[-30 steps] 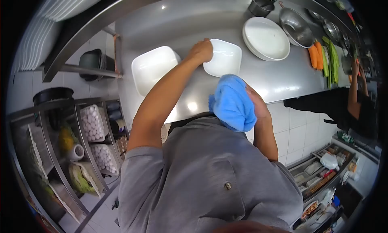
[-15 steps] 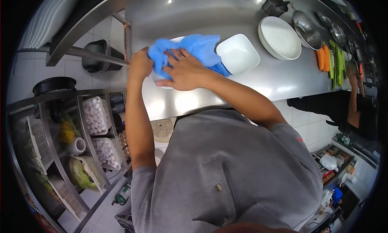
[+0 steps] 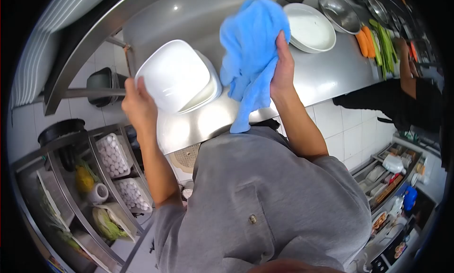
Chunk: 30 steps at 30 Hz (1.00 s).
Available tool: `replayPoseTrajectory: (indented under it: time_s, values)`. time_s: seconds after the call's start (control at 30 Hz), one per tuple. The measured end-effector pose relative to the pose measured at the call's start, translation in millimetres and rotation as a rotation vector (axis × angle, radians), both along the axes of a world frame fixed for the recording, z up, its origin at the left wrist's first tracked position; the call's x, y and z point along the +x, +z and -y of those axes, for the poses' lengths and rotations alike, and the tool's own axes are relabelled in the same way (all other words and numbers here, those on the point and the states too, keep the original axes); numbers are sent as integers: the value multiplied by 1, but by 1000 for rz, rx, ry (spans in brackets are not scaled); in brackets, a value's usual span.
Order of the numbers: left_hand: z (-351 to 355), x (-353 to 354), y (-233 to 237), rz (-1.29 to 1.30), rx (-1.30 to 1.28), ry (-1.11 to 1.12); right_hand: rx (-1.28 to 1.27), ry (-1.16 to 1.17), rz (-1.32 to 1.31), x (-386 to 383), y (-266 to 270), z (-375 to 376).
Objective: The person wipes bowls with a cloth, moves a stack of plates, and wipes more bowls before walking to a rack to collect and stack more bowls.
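My left hand (image 3: 141, 102) is closed on the left rim of a white square bowl (image 3: 172, 76), which is tilted. Behind and below that bowl, the edges of more white dishware (image 3: 210, 91) show on the steel counter. My right hand (image 3: 283, 69) grips a bunched blue cloth (image 3: 253, 46), its thumb laid along the cloth's right side. The cloth is raised over the counter, one end hanging toward my grey shirt. Most of my right fingers are hidden behind the cloth.
White round bowls (image 3: 312, 29) stand stacked on the steel counter (image 3: 302, 79), beside a metal bowl (image 3: 339, 13). Carrots (image 3: 365, 41) and green stalks (image 3: 384, 46) lie farther right, near a person in black (image 3: 378, 95). Egg trays (image 3: 113, 154) sit on the left shelf.
My right hand has lifted the blue cloth off the dish and moved right. My left hand now holds the white bowl tilted at the left. The view has shifted.
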<state>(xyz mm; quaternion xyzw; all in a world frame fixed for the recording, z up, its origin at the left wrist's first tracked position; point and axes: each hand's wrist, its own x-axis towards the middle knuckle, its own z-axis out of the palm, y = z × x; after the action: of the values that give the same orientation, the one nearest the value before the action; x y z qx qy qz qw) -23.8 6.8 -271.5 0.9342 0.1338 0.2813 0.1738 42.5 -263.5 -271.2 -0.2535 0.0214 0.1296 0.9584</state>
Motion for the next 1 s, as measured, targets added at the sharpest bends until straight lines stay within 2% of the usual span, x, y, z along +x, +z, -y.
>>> replayPoseTrajectory:
  time_s: [0.03,0.1,0.17,0.23,0.27,0.33,0.4,0.47,0.53,0.57,0.6,0.63,0.7,0.73,0.8,0.83,0.9,0.93,1.0]
  values:
    - [8,-4,11,-19,-116,28,3,-27,-4,-2,-2,2]
    - [30,-2,19,-40,-119,-27,51,103,-270,-6,-11,-6]
    - [58,6,15,77,-199,-209,-44,315,-207,-16,-30,-25]
    - [82,22,15,10,-209,-261,-285,240,-121,-26,-31,-23]
    - [92,31,15,-43,-262,-316,-286,210,-122,-32,-30,-15]
    - [105,51,14,-102,-305,-370,-213,253,-295,-47,-28,-1]
    - [114,89,4,-240,-237,-509,-143,330,-470,-60,-31,15]
    - [120,131,-26,-206,-211,-625,72,485,-455,-83,-78,75]
    - [131,156,-58,-320,-223,-577,-91,274,-535,-90,-70,117]
    - [131,164,-88,-304,-152,-548,2,235,-439,-93,-72,138]
    - [139,158,-80,-497,-280,-472,102,193,-339,-94,-74,153]
    - [150,154,-71,-682,-410,-392,100,213,-333,-94,-73,164]
    - [154,151,-92,-666,-423,-371,-153,-9,-390,-96,-66,179]
    - [153,149,-106,-664,-436,-364,-151,5,-395,-94,-67,183]
    - [160,146,-91,-755,-435,-358,-1,69,-258,-87,-68,184]
    - [162,146,-85,-834,-433,-366,-3,112,-258,-82,-63,179]
    - [154,149,-98,-731,-185,-472,-88,110,-260,-74,-50,156]
    - [148,146,-102,-733,-189,-433,-82,148,-262,-69,-50,143]
    - [143,142,-78,-648,-19,-534,-518,156,-187,-60,-40,109]
